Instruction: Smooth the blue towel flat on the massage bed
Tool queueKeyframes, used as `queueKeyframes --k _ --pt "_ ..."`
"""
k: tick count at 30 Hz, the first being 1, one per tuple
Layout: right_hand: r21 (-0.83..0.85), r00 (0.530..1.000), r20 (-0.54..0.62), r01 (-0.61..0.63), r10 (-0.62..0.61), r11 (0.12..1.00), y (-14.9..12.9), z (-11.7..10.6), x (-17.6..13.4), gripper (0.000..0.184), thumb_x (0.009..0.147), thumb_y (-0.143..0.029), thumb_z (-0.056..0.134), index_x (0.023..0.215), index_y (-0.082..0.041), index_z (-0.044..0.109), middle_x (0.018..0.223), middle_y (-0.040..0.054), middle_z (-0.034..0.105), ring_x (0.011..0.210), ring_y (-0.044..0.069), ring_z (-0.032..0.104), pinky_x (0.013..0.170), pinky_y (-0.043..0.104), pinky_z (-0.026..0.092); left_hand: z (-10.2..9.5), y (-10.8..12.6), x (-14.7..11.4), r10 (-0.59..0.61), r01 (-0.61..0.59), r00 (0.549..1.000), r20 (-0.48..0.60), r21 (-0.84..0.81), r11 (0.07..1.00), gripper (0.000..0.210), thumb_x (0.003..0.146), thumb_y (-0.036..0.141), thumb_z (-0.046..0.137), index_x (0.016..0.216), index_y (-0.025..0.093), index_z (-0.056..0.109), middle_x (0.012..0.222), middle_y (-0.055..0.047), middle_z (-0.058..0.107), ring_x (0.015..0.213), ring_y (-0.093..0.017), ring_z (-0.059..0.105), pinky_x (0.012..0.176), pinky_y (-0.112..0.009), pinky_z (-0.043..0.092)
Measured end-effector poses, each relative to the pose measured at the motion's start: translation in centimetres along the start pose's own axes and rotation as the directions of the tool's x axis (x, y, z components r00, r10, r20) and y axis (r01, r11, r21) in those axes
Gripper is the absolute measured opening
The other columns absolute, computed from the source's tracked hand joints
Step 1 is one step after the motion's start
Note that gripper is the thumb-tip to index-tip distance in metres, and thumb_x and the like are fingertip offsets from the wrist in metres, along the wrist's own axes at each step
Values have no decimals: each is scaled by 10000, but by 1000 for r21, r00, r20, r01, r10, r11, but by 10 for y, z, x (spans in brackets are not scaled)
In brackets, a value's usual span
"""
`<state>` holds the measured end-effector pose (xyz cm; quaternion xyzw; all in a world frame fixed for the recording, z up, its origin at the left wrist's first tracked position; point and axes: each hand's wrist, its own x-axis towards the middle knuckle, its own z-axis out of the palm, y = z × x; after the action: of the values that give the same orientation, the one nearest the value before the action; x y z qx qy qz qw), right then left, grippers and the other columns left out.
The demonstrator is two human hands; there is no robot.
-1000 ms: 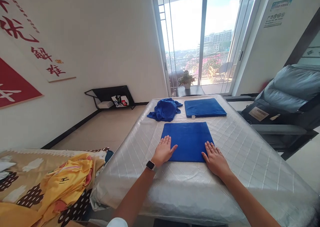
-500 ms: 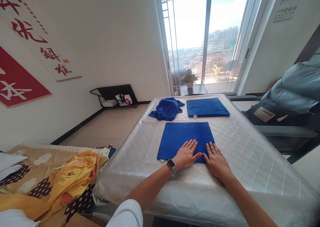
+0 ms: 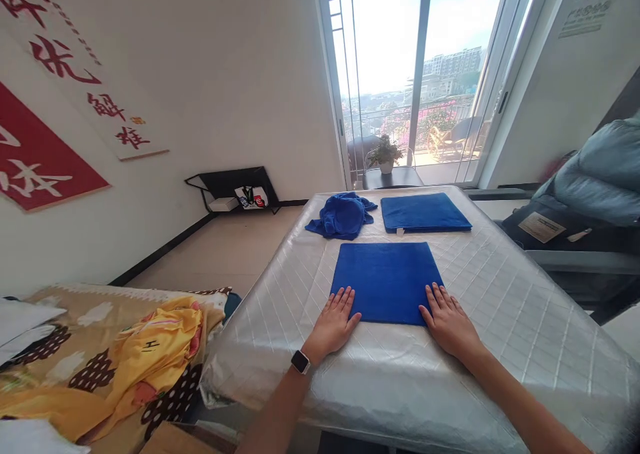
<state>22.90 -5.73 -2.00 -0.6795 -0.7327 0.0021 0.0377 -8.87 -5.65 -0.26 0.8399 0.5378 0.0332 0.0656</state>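
Observation:
A flat, folded blue cloth [image 3: 387,277] lies on the silvery, plastic-covered mattress [image 3: 280,307] in front of me. My left hand [image 3: 334,319] rests open on its near left corner, fingers spread and palm down. At the near right corner my right hand [image 3: 447,317] lies flat and open, fingers pointing away from me. Farther back sits a second folded blue cloth [image 3: 425,212] with a small white tag at its near edge. To its left is a crumpled blue cloth [image 3: 343,215] in a loose heap.
A lower bed [image 3: 90,314] on the left carries a yellow garment [image 3: 160,347]. On the right stands a dark armchair [image 3: 570,207] close to the mattress. A potted plant [image 3: 386,157] sits on a chair before the glass door. A black rack [image 3: 233,191] is against the wall.
My left hand has slid left from the middle of the near folded cloth to its left corner. My right hand stays at the right corner. The view has shifted slightly.

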Motion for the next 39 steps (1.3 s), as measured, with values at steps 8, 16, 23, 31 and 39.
queueKeyframes --k 8,16,23,31,39 --pt "-84 997 64 54 -49 995 14 -12 13 677 997 -477 234 1574 -126 274 1633 111 236 1508 274 192 1211 493 199 3 1 0 6 -8 998 -64 -30 1000 698 1035 586 163 1592 166 178 1637 -67 214 1520 -245 150 1235 -475 198" --pt "-20 998 27 -58 58 998 1 -21 76 688 1020 -463 168 1569 -58 253 1639 134 220 1509 248 190 1217 428 184 -3 0 -2 2 -2 1000 -7 -35 999 731 1028 602 140 1592 138 169 1652 -72 139 1526 -237 107 1244 -437 136" --pt "24 997 -17 -76 77 997 1 2 78 709 1009 -486 166 1566 -59 266 1637 136 223 1507 260 196 1220 439 170 -24 1 23 29 -28 996 78 -15 999 768 996 673 114 1552 193 338 1608 -83 293 1490 -265 260 1196 -442 259" --pt "3 999 -25 -23 23 1000 7 3 75 631 992 -324 214 1562 -62 284 1638 134 228 1510 252 184 1218 421 176 -8 126 150 331 -326 931 -154 60 943 678 1050 527 102 1544 115 315 1597 -102 343 1492 -192 258 1220 -364 200" --pt "9 999 -30 -39 39 999 5 4 77 648 1004 -373 191 1558 -52 291 1634 130 239 1502 267 210 1217 441 178 17 95 158 200 -199 974 -105 23 980 675 1041 522 82 1566 136 259 1631 -87 261 1515 -187 178 1237 -400 156"
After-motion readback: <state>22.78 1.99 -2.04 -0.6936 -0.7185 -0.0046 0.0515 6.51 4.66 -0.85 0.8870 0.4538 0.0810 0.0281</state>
